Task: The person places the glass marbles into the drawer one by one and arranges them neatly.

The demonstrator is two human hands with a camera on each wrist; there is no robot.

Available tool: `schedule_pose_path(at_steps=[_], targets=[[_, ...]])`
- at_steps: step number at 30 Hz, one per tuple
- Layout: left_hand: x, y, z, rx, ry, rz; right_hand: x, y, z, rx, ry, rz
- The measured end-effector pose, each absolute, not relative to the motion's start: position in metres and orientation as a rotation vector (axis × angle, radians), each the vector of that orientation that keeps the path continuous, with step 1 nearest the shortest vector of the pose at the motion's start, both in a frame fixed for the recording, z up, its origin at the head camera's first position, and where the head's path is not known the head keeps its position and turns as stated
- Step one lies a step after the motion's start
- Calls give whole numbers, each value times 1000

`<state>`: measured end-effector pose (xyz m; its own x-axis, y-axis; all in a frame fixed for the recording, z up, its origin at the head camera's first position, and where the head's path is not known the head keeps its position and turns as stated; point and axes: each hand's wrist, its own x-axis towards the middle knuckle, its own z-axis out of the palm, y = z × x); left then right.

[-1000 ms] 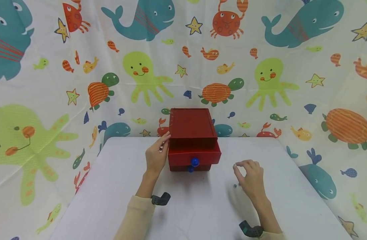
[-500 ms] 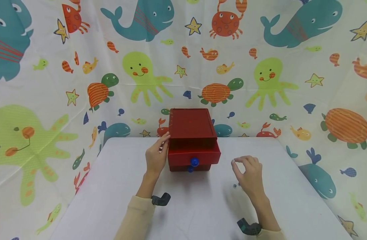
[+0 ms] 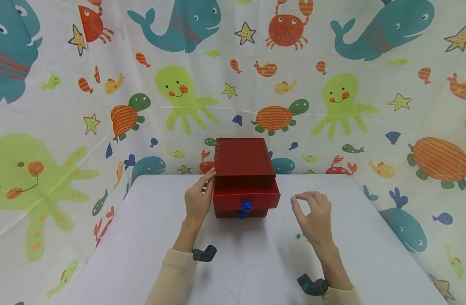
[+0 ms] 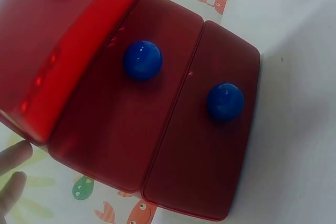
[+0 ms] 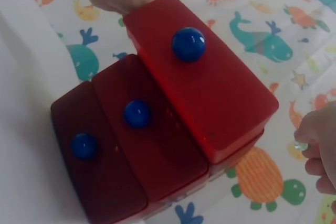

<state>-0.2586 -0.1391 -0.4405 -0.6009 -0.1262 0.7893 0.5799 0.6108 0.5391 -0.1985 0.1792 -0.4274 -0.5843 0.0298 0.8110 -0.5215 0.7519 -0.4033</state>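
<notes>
A red chest of drawers [image 3: 242, 156] stands at the table's back, its top drawer [image 3: 227, 201] pulled out. Three blue knobs show in the right wrist view, the uppermost knob [image 5: 188, 44] on that pulled-out drawer. My left hand [image 3: 198, 199] rests its fingers against the chest's left side, near the top front corner. To the right of the drawer, above the table, my right hand [image 3: 316, 217] pinches a small glassy, pale-green bead [image 5: 301, 145] between thumb and forefinger. Another small greenish bead [image 3: 298, 236] lies on the table below that hand.
The white table [image 3: 149, 220] meets a sea-animal patterned cloth [image 3: 233, 84] behind and at both sides. Right behind the chest hangs the cloth. A dark camera [image 3: 204, 253] sits on the left wrist, and a second wrist camera [image 3: 312, 284] on the right.
My right hand has moved up and slightly left, nearer the pulled-out drawer, with the bead in its pinch. The left hand and the chest of drawers stay in place.
</notes>
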Motion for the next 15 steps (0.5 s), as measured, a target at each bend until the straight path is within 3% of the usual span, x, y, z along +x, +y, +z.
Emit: schedule_pose_path(at_steps=[15], targets=[[-259, -139, -442, -340, -1975, -1058, -207, 158, -410, 428, -2049, 801]])
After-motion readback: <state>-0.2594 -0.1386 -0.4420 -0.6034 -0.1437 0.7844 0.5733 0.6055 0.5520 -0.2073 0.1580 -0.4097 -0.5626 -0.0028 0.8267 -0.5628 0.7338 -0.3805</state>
